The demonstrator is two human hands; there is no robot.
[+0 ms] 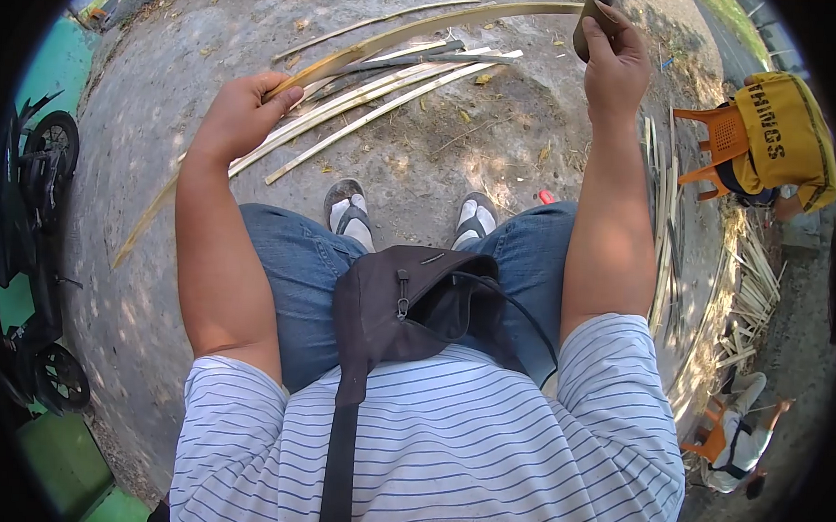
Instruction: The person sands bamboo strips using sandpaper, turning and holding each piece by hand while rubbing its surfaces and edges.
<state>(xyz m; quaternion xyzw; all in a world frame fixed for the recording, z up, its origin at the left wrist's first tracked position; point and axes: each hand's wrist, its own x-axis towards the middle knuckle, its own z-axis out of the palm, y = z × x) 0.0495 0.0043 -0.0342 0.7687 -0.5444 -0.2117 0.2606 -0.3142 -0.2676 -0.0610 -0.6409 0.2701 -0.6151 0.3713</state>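
One long strip [426, 26] runs between the left hand [244, 113], which pinches it, and the right hand [616, 64], which grips a dark curled piece [584, 35] at its far right, so this one seems under way, while loose strips [387, 83] lie on the ground [421, 174], finished or not I cannot tell.

Pale tan strip [445, 17] — white, blue-striped shirt [431, 427]

We hold one long, thin, yellowish-tan strip [463, 16] up in a gentle arch, its left stretch gripped in our left hand [243, 115], a tail seeming to run on past it toward the lower left; on the right it meets a dark olive-brown, curled piece [581, 43] pinched in our right hand [618, 61]
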